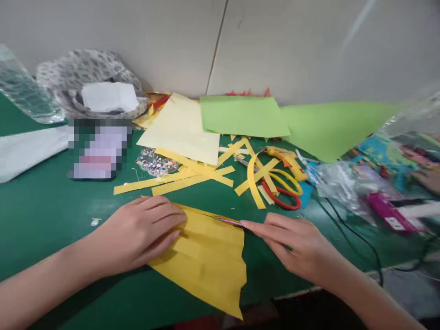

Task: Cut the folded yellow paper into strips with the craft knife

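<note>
A folded sheet of yellow paper (209,261) with pleat-like creases and a jagged right edge lies at the table's front. My left hand (147,231) rests over its upper left part, fingers laid on the paper and pressing it down. At the upper right edge of the sheet, my right hand (292,238) pinches a thin, pointed metal blade (228,222). The blade's tip points left along the paper's top fold. Its handle is hidden by my fingers, so I cannot tell the exact tool.
Behind the hands lie yellow paper strips (192,169), red-and-yellow-handled scissors (283,195), a yellow glue gun (288,160), a bag of sequins (156,162) and green paper sheets (244,114). A phone (103,153) is at left. A black cord (357,233) and plastic wrapping (343,183) occupy the right.
</note>
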Demonstrator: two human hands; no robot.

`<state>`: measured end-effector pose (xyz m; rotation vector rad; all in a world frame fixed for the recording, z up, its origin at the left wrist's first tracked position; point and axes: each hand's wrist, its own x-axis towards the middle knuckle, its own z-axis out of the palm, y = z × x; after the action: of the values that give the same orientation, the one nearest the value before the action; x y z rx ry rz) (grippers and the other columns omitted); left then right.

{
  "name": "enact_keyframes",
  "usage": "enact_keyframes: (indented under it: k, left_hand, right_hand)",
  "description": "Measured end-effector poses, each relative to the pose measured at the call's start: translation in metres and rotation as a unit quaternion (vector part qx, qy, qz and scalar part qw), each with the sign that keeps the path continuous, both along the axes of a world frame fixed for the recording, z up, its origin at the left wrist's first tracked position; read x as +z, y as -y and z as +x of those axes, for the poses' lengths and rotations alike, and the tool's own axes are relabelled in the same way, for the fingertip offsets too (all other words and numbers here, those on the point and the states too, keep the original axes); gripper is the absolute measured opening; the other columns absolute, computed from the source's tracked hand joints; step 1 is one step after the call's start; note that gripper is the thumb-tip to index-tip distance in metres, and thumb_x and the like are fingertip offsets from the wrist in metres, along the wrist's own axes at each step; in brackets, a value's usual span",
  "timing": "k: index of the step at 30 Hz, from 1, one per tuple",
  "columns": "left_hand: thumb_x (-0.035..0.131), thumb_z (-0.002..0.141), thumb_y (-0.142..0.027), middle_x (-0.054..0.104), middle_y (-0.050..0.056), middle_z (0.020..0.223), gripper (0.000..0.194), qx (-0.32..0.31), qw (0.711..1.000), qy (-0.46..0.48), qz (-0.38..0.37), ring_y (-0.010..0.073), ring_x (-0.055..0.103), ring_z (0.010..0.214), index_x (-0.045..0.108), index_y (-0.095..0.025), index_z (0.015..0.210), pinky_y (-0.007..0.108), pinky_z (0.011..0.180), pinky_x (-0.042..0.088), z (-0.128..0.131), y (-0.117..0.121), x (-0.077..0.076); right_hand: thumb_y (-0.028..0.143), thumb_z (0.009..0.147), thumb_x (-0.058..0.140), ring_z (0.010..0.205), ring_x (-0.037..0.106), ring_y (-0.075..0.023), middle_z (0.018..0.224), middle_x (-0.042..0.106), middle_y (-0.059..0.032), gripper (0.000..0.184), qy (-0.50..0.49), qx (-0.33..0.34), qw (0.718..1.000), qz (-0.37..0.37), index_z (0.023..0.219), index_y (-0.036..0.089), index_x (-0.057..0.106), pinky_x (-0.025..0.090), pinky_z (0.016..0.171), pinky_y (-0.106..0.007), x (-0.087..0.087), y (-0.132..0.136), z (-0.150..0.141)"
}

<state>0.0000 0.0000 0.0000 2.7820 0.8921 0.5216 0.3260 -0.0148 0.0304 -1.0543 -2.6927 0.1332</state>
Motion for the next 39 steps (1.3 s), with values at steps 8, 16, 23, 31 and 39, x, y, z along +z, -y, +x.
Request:
enact_keyframes:
  k: [8,16,23,31,39]
  left_hand:
    - [0.039,0.097,-0.025,0.067,0.006,0.113,0.029,0.000,1.000,-0.008,-0.005,0.0219,0.060,0.099,0.060,-0.019,0.117,0.035,0.083,0.048,0.002,-0.001,0.000]
    - [0.039,0.098,-0.025,0.067,0.007,0.111,0.029,0.001,1.000,-0.005,0.003,0.0222,0.060,0.098,0.061,-0.018,0.115,0.035,0.080,0.049,0.002,0.000,0.002]
    - [0.039,0.098,-0.024,0.067,0.007,0.110,0.029,0.001,1.000,-0.003,0.007,0.0223,0.061,0.098,0.062,-0.018,0.115,0.035,0.080,0.050,0.001,0.000,0.001]
    - [0.040,0.097,-0.025,0.067,0.006,0.112,0.029,0.000,1.000,-0.008,0.000,0.0223,0.060,0.100,0.061,-0.019,0.116,0.036,0.081,0.049,0.001,-0.001,0.000]
    - [0.039,0.098,-0.025,0.067,0.006,0.114,0.029,0.000,1.000,-0.012,0.003,0.0218,0.060,0.099,0.061,-0.020,0.117,0.036,0.082,0.049,0.000,0.000,0.000]
  right_hand:
    - [0.006,0.089,0.046,0.051,0.048,-0.0087,0.065,0.053,0.0006,0.037,-0.014,-0.008,1.000,-0.020,0.117,0.020,0.067,0.035,0.047,-0.020,0.008,-0.001,0.014]
    - [0.010,0.091,0.050,0.052,0.050,-0.0083,0.065,0.058,-0.0005,0.029,-0.045,-0.015,0.998,-0.041,0.110,0.018,0.070,0.038,0.050,-0.019,0.024,-0.007,0.009]
    - [0.009,0.091,0.050,0.053,0.049,-0.0086,0.065,0.055,-0.0005,0.031,-0.059,-0.005,0.998,-0.023,0.114,0.017,0.069,0.037,0.049,-0.020,0.014,-0.007,-0.001]
    - [0.010,0.092,0.047,0.054,0.050,-0.0084,0.067,0.055,-0.0008,0.033,-0.046,-0.007,0.998,-0.034,0.115,0.017,0.069,0.037,0.050,-0.020,0.007,-0.007,-0.007]
    - [0.011,0.091,0.051,0.053,0.049,-0.0081,0.065,0.055,-0.0001,0.029,-0.053,-0.018,0.998,-0.031,0.112,0.017,0.070,0.037,0.049,-0.019,0.012,-0.003,0.010]
